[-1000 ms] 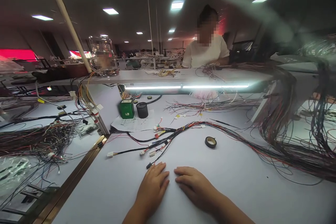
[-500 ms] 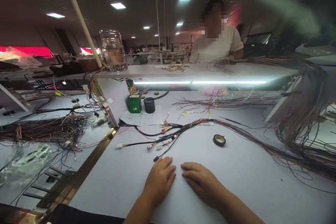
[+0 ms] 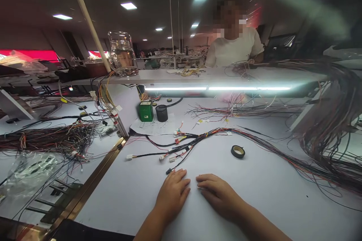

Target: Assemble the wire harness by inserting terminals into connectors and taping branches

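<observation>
- The left hand (image 3: 171,192) lies flat on the white table (image 3: 254,203), palm down; its fingers are loosely spread and it holds nothing; one fingertip is just beside the small black plug (image 3: 168,171) at the end of a wire.
- The right hand (image 3: 219,195) lies flat too, palm down, fingers a little apart, holding nothing; the two hands sit side by side with a small gap between them.
- Just past the hands lies one wire harness (image 3: 198,139), a bunch of black, red and yellow wires; it splits into thin branches near the hands; I count three small white plugs on those branches, and the one farthest left is a white plug (image 3: 129,157) lying alone on the table.
- The harness runs off to the right and joins a big heap of dark wires (image 3: 330,135) hanging over the table edge.
- One roll of black tape (image 3: 238,151) lies flat on the table, near the harness and past the right hand.
- Farther back stand one green box (image 3: 146,111) and one black cup (image 3: 161,113), side by side; they sit on a sheet of paper (image 3: 152,126).
- One long light bar (image 3: 217,88) glows under a shelf at the back.
- On the shelf stands one clear glass jug (image 3: 122,53).
- Behind the shelf one other person in a white shirt (image 3: 234,51) is working with wires.
- To the left, past a brass-coloured rail (image 3: 96,180), a second table holds more tangled wires (image 3: 48,139).
</observation>
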Demonstrator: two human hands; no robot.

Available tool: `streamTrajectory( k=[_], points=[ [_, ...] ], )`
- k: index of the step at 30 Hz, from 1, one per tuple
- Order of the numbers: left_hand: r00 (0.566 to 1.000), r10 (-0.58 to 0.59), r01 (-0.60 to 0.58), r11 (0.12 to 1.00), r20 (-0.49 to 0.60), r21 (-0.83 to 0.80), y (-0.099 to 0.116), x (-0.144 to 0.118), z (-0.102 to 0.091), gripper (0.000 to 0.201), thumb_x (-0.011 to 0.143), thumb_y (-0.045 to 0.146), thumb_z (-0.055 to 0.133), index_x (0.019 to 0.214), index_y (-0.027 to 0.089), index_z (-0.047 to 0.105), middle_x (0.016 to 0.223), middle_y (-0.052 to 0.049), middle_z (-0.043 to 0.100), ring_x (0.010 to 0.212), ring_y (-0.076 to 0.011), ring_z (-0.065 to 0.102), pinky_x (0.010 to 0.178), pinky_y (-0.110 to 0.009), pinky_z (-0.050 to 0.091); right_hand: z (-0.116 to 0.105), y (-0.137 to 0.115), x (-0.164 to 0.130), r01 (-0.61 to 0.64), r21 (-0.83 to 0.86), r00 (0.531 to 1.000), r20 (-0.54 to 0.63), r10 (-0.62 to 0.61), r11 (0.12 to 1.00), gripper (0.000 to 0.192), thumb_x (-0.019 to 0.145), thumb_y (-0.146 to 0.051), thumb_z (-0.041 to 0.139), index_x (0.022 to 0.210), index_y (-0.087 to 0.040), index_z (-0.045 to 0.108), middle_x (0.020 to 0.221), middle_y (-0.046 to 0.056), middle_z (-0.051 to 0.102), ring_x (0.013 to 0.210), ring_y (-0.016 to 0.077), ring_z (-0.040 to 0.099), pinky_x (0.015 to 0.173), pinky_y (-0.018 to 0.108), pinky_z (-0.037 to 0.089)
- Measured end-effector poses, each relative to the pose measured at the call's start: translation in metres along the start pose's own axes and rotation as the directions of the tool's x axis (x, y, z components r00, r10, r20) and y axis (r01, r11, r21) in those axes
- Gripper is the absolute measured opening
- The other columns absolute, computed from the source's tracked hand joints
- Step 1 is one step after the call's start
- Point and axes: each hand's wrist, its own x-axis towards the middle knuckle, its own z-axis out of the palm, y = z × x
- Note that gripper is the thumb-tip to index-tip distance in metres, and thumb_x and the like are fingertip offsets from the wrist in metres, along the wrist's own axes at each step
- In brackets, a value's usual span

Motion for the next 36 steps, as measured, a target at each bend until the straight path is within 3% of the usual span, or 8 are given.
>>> streamTrajectory(
  k=[2, 4, 7, 13, 23, 29, 33, 36],
  points=[
    [1.000, 0.006, -0.006, 1.000, 0.000, 0.001, -0.001, 0.000, 0.000, 0.027, 0.090, 0.025, 0.048, 0.113, 0.026, 0.062, 0.134, -0.004, 0.055, 0.127, -0.0240, 0.048, 0.108, -0.053, 0.037, -0.006, 0.006, 0.015, -0.234, 0.145, 0.972, 0.002, 0.237, 0.961, 0.023, 0.086, -0.030, 0.055, 0.105, -0.024, 0.068, 0.110, 0.006, 0.068, 0.103, 0.0196, 0.062, 0.092, 0.034, 0.047],
    [1.000, 0.013, -0.013, 1.000, -0.004, 0.002, -0.003, 0.000, 0.001, 0.027, 0.089, 0.026, 0.048, 0.112, 0.027, 0.062, 0.134, -0.003, 0.055, 0.126, -0.0244, 0.048, 0.107, -0.053, 0.038, -0.015, 0.017, 0.040, -0.484, 0.227, 0.870, 0.021, 0.493, 0.845, 0.029, 0.089, -0.037, 0.050, 0.107, -0.020, 0.065, 0.091, 0.006, 0.071, 0.081, 0.0178, 0.067, 0.075, 0.031, 0.053],
    [0.999, 0.019, -0.019, 1.000, -0.026, 0.000, -0.007, -0.001, 0.002, 0.026, 0.089, 0.027, 0.049, 0.111, 0.028, 0.063, 0.132, -0.002, 0.057, 0.125, -0.0248, 0.050, 0.105, -0.054, 0.041, -0.029, 0.039, 0.092, -0.638, 0.219, 0.758, 0.012, 0.652, 0.738, 0.048, 0.095, -0.049, 0.034, 0.100, -0.012, 0.064, 0.075, 0.009, 0.069, 0.060, 0.0159, 0.064, 0.057, 0.029, 0.052],
    [0.996, 0.043, -0.041, 0.999, -0.073, 0.017, -0.011, 0.001, 0.007, 0.024, 0.090, 0.026, 0.048, 0.108, 0.028, 0.063, 0.129, -0.003, 0.059, 0.122, -0.0239, 0.053, 0.104, -0.053, 0.043, -0.044, 0.064, 0.177, -0.753, 0.199, 0.633, -0.045, 0.773, 0.628, 0.032, 0.091, -0.035, 0.054, 0.116, -0.015, 0.057, 0.116, 0.009, 0.059, 0.097, 0.0194, 0.060, 0.082, 0.039, 0.052],
    [0.994, 0.062, -0.059, 0.997, -0.087, 0.044, -0.008, 0.003, 0.006, 0.023, 0.089, 0.023, 0.049, 0.105, 0.026, 0.065, 0.126, -0.005, 0.061, 0.119, -0.0248, 0.055, 0.101, -0.052, 0.046, -0.032, 0.053, 0.189, -0.532, 0.356, 0.694, -0.337, 0.636, 0.769, 0.033, 0.091, -0.033, 0.055, 0.120, -0.016, 0.054, 0.119, 0.008, 0.057, 0.100, 0.0205, 0.059, 0.083, 0.041, 0.051],
    [0.993, 0.057, -0.051, 0.997, -0.101, 0.061, -0.010, 0.003, 0.008, 0.022, 0.089, 0.024, 0.050, 0.105, 0.027, 0.065, 0.127, -0.003, 0.061, 0.118, -0.0242, 0.056, 0.099, -0.049, 0.049, -0.074, 0.024, 0.221, -0.295, 0.215, 0.758, -0.541, 0.365, 0.931, 0.039, 0.093, -0.048, 0.045, 0.114, -0.018, 0.057, 0.108, 0.005, 0.063, 0.091, 0.0166, 0.060, 0.077, 0.030, 0.049],
    [0.992, 0.062, -0.055, 0.996, -0.108, 0.068, -0.012, 0.001, 0.009, 0.023, 0.089, 0.025, 0.050, 0.106, 0.028, 0.065, 0.127, -0.002, 0.060, 0.118, -0.0238, 0.056, 0.099, -0.048, 0.050, -0.087, 0.027, 0.212, -0.336, 0.051, 0.795, -0.521, 0.312, 0.941, 0.045, 0.093, -0.053, 0.034, 0.096, -0.018, 0.062, 0.084, 0.005, 0.067, 0.075, 0.0155, 0.058, 0.064, 0.025, 0.041],
    [0.990, 0.058, -0.050, 0.997, -0.126, 0.065, -0.012, 0.000, 0.010, 0.022, 0.089, 0.025, 0.050, 0.106, 0.028, 0.064, 0.128, -0.002, 0.060, 0.118, -0.0237, 0.056, 0.099, -0.048, 0.050, -0.054, 0.033, 0.173, -0.394, -0.093, 0.853, -0.406, 0.326, 0.914, 0.041, 0.091, -0.045, 0.040, 0.068, -0.018, 0.060, 0.061, 0.004, 0.061, 0.061, 0.0158, 0.054, 0.059, 0.026, 0.035]
  ],
)
